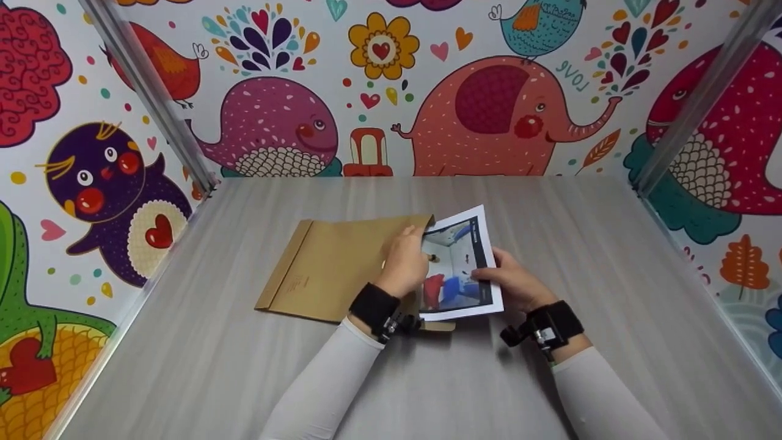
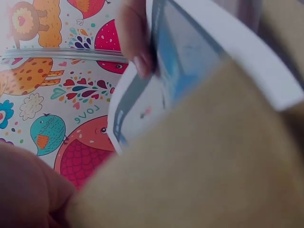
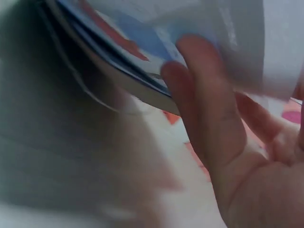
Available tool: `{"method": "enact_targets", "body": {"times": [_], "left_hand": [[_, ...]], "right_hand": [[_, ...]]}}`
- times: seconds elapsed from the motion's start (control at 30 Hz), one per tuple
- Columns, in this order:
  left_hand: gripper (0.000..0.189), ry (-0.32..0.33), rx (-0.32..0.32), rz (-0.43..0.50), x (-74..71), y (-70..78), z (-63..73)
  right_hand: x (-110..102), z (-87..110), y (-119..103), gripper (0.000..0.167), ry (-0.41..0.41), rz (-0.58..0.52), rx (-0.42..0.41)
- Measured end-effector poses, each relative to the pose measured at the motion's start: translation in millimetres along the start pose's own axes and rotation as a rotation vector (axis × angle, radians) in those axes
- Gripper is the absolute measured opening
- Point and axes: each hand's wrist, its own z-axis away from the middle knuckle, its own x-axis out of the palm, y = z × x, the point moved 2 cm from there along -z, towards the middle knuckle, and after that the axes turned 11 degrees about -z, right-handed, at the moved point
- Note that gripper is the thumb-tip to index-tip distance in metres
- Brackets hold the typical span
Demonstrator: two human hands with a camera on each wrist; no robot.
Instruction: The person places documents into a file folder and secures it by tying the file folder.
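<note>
A brown paper envelope (image 1: 342, 263) lies at the middle of the table, its open end facing right. My left hand (image 1: 405, 261) grips the envelope by that open end; in the left wrist view the hand (image 2: 31, 190) pinches its corner. Out of the opening sticks a white-bordered sheet with a printed picture (image 1: 452, 263), partly inside the envelope. My right hand (image 1: 516, 282) holds the sheet's right edge, thumb on the printed face. In the right wrist view, the right hand's fingers (image 3: 204, 80) lie against the sheet, and several layered edges (image 3: 123, 78) show below.
The grey wood-grain table (image 1: 214, 366) spreads around the envelope. Walls printed with cartoon animals (image 1: 489, 122) stand at the back and both sides, with metal posts (image 1: 159, 104) at the corners. A black camera strap (image 1: 372, 308) is on each wrist.
</note>
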Motion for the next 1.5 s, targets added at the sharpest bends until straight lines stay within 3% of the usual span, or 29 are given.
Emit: {"method": "enact_targets", "body": {"times": [0.23,0.43,0.53,0.7,0.73,0.93,0.97,1.13,1.33,1.5], "left_hand": [[0.051,0.058,0.038,0.035,-2.9,-1.9,-1.6],[0.053,0.050,-0.022,0.054,-12.1,-9.3,-4.6],[0.052,0.068,-0.047,0.055,-17.1,-12.5,-5.7],[0.050,0.067,-0.035,0.015,-17.0,-10.9,-5.7],[0.049,0.086,-0.013,-0.004,-6.2,-17.1,-9.8],[0.048,0.059,-0.001,-0.010,4.9,-8.1,-5.2],[0.048,0.036,-0.017,-0.001,-3.6,1.0,0.3],[0.048,0.067,0.026,-0.018,-1.8,10.5,8.6],[0.047,0.082,0.070,-0.024,3.4,22.7,16.7],[0.047,0.048,0.080,-0.049,9.0,34.1,21.7]], "right_hand": [[7,-5.0,6,0.062,0.155,-0.032,-0.017],[-2,-3.5,0,0.025,0.259,-0.090,-0.060],[-2,-3.6,-1,0.018,0.264,-0.093,-0.084],[9,-2.5,-2,0.014,0.300,0.001,-0.112],[12,-2.2,-3,0.012,0.320,0.027,-0.110],[30,-0.3,-4,0.027,0.380,0.243,-0.096],[33,-0.9,-3,0.028,0.387,0.273,-0.094],[49,-4.6,3,0.026,0.432,0.372,-0.075],[65,-2.4,12,0.022,0.435,0.382,-0.095],[71,-2.2,18,0.020,0.408,0.393,-0.138]]}}
